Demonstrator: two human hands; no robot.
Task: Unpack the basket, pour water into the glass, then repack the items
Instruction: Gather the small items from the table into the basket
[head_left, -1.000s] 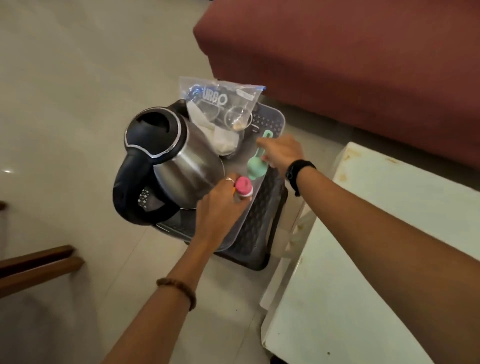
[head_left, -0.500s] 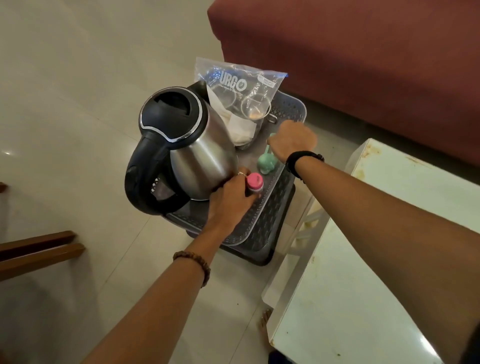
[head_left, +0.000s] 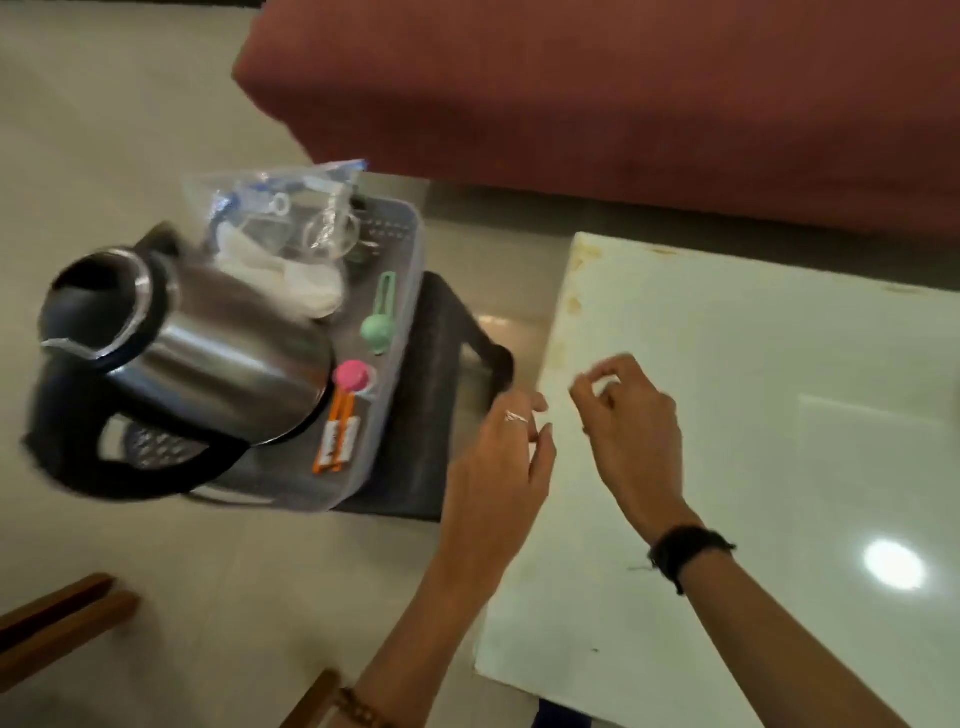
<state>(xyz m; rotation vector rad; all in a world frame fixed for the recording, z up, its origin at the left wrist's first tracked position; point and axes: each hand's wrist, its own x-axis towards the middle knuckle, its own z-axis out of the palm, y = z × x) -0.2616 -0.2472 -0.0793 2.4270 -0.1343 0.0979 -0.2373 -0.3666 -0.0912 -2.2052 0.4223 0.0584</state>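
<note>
One red sofa (head_left: 623, 93) fills the frame from 12 to 2 o'clock. One white desk (head_left: 753, 415) spreads from 3 to 5 o'clock, its near corner stained yellow, a light glare on its top. The floor (head_left: 104, 104) is pale tile. One grey basket (head_left: 400, 291) sits at 10 o'clock on a dark stool (head_left: 436, 405), just beside the desk's left edge.

In the basket, one steel kettle (head_left: 208, 358) with a black lid and handle leans over the basket's left side, blurred. Behind it, toward 11 o'clock, stands one clear zip bag (head_left: 275, 228) with white contents; one glass (head_left: 332, 239) shows beside or behind it, I cannot tell which. Along the basket's right side lie one green spoon (head_left: 379, 317), then one pink-capped item (head_left: 350, 375), then two orange sachets (head_left: 337, 441) side by side, touching the kettle's base.

Two wooden pieces (head_left: 57, 629) show at 8 o'clock, another at 6 o'clock.

Two hands hover near the frame's middle, both away from the basket. The left hand (head_left: 498, 462), with one ring and a bead bracelet (head_left: 358, 709) on the wrist, is over the gap between stool and desk, fingers loosely spread, holding nothing. The right hand (head_left: 634, 421), with one black wristband (head_left: 685, 551), is above the desk's edge, fingers curled with thumb and forefinger close; whether it pinches anything is too blurred to tell.
</note>
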